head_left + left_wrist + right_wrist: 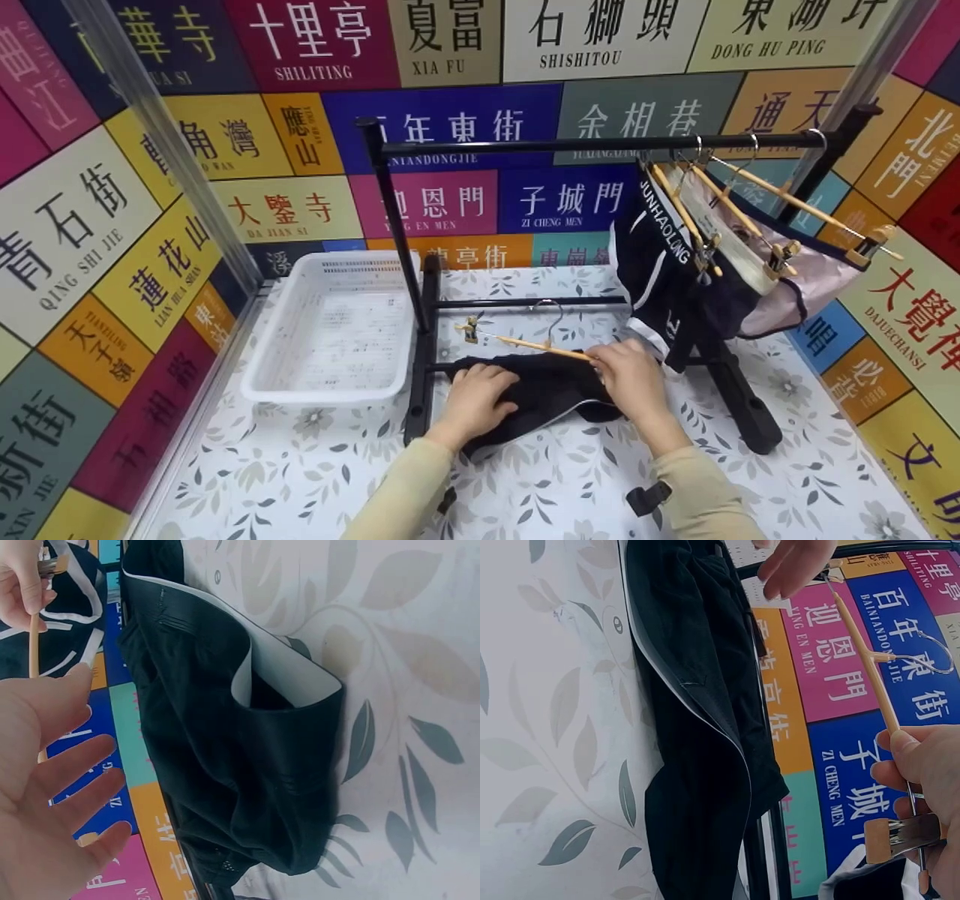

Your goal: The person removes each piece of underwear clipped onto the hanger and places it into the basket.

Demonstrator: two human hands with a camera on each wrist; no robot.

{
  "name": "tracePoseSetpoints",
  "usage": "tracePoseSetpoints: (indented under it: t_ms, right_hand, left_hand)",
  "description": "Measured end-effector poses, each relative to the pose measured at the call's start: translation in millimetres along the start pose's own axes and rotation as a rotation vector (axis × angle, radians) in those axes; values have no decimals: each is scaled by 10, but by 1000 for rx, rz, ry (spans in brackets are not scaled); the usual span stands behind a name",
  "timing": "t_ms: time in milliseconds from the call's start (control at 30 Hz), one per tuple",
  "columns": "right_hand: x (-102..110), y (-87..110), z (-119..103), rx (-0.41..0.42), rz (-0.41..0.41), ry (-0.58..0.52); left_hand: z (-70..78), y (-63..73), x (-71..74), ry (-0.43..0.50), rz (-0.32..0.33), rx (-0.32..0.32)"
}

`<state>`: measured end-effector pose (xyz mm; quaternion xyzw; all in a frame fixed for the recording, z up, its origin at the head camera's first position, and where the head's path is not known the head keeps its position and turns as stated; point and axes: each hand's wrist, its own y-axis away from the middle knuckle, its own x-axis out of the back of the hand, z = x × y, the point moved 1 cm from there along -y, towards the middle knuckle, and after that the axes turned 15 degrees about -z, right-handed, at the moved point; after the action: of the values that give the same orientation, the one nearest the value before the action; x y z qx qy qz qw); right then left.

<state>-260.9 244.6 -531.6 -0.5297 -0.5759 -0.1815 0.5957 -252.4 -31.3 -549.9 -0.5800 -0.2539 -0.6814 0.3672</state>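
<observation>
A wooden clip hanger (547,347) with a metal hook is pinched near one end by my right hand (632,379). In the right wrist view the thumb and fingers close on its bar (885,701), beside a metal clip with wooden pads (877,841). Below the hanger a black garment (551,394) with a pale inner waistband (300,686) lies on the patterned surface, its opening toward me. My left hand (476,397) is over the garment's left side, fingers extended and apart from each other; the left wrist view shows nothing held in it.
A black rack (525,148) stands behind the garment. Several clip hangers (724,195) with dark and pale garments (660,247) hang at its right end. A white plastic basket (259,367) sits at left. Walls with coloured lettered panels (442,112) enclose the surface.
</observation>
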Motion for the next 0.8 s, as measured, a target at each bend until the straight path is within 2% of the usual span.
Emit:
tracePoseSetpoints:
  t_ms: [400,800]
  right_hand:
    - [-6,11,-1,-16,-6,-6]
    - [-10,24,25,-37,-23,-23]
  left_hand:
    - [-5,-18,-105,-69,-187,18]
    - [-38,-26,-235,-87,-309,26]
